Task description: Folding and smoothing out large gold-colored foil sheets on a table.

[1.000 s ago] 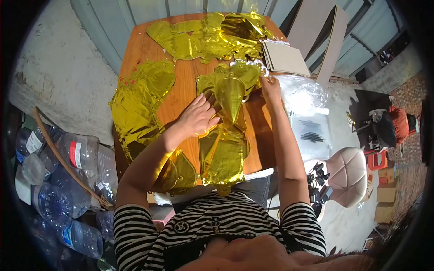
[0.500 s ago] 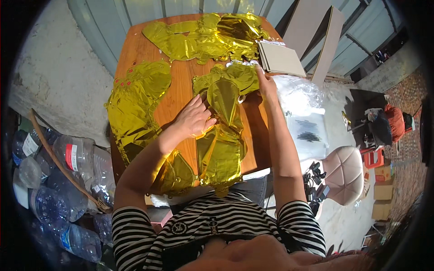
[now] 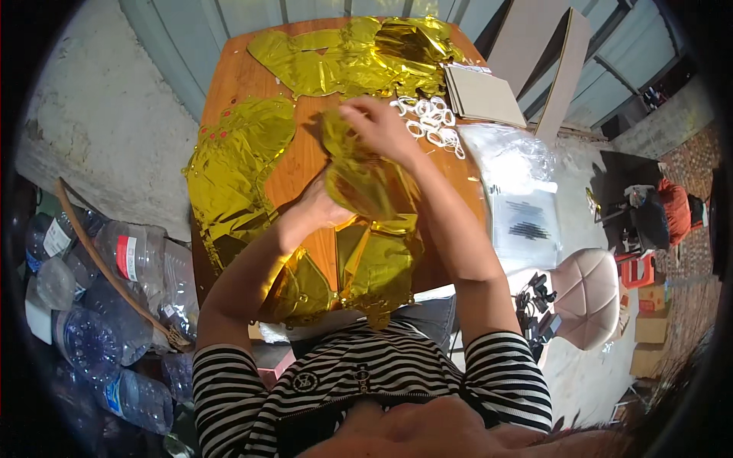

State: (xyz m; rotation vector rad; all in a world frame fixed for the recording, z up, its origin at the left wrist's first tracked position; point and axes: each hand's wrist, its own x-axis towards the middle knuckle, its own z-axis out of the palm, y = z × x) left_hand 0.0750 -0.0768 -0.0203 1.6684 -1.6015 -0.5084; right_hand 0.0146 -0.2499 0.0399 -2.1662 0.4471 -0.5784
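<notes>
A flat gold foil balloon (image 3: 370, 191) lies across the table in front of me, its lower part hanging toward my lap. My right hand (image 3: 379, 136) has its fingers curled on the far end of this balloon, which is lifted and folded over. My left hand (image 3: 322, 204) is at the balloon's left side. Its fingers are hidden under the foil, so their grip does not show. Another gold foil balloon (image 3: 237, 168) spreads along the left side of the table, and more gold foil (image 3: 321, 69) lies at the far edge.
Several white loops (image 3: 431, 122) lie on the wooden table (image 3: 301, 126), near stacked grey-beige boards (image 3: 485, 95). Clear plastic packaging (image 3: 523, 217) is at the right. Empty plastic bottles (image 3: 99, 328) are heaped at the left, and a cushioned stool (image 3: 584, 298) stands to the right.
My right hand has moved left, carrying the balloon's far end up and over. The white loops have come into view. My left hand, flat on the foil before, is now partly beneath it.
</notes>
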